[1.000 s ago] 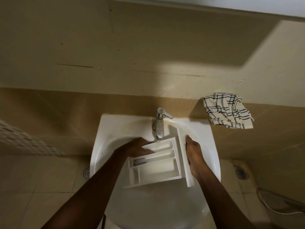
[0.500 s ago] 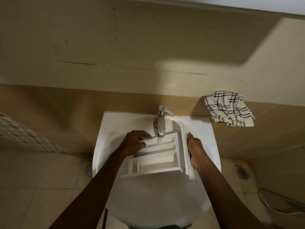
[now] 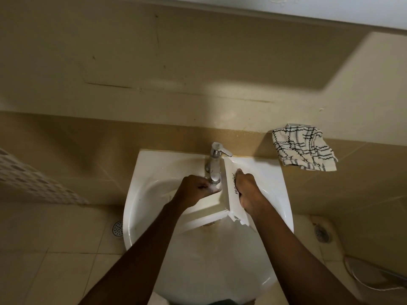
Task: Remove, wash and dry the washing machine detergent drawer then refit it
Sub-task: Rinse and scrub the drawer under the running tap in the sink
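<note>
The detergent drawer (image 3: 230, 194) is white plastic, with a flat front panel that carries a black script word running along its length. It is held tilted inside the sink (image 3: 141, 172), with the panel on its 3 o'clock side and the open tray reaching towards 9 o'clock, under the spout. One long side wall shows as a pale strip at the drawer's 6 o'clock edge. The compartments are mostly hidden by the left forearm.

The right hand (image 3: 248, 192) grips the front panel from its outer side. Its fingers (image 3: 239, 172) are wrapped round the panel, and one lies stretched along it towards 12 o'clock. The left hand (image 3: 196, 190) comes in from 7 o'clock. It is a fist with its knuckles right under the spout of the tap (image 3: 214, 164). Its fingers are curled tight at the tray's far edge, but whether they clasp the drawer wall cannot be told.

The sink is a white basin with the chrome tap at its 12 o'clock, and the drawer is the only object in it. A brownish stain (image 3: 207, 225) shows on the bowl just below the drawer's side wall. A white cloth (image 3: 304, 150) with dark checks hangs crumpled over the ledge at 2 o'clock of the sink, well apart from both hands.
</note>
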